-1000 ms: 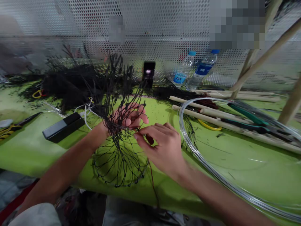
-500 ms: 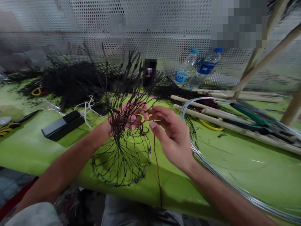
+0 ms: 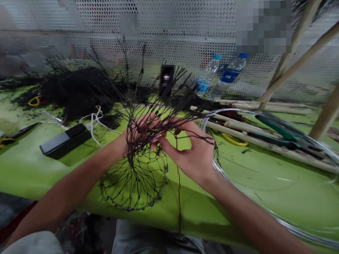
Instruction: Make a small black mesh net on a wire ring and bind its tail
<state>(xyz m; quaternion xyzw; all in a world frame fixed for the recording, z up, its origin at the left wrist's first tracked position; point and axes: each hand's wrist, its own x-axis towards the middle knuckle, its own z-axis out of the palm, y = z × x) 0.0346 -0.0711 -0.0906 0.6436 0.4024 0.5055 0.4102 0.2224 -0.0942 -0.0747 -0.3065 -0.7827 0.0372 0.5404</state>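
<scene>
A black knotted net [image 3: 136, 173] spreads at its lower end round a thin wire ring [image 3: 129, 209] on the green table. Its upper strands fan out above and in front of my hands. My left hand [image 3: 147, 127] is behind the mesh, its fingers bent and closed on the net, partly hidden by strands. Thumb and fingers of my right hand [image 3: 189, 148] pinch the net beside the left fingertips, with loose strands lying across its back. From near the fingertips a dark red cord [image 3: 179, 183] hangs down over the table's front edge.
A coil of silver wire [image 3: 221, 173] lies at the right, with wooden sticks [image 3: 278, 148] and green-handled pliers [image 3: 275, 127]. On the left are a black power bank [image 3: 66, 139] and yellow-handled pliers [image 3: 18, 135]. Black netting [image 3: 76, 88] and two water bottles [image 3: 229, 76] are behind.
My right hand has moved left to the left fingertips and closed its thumb and fingers on the net. The upper strands have swung right, over the right hand.
</scene>
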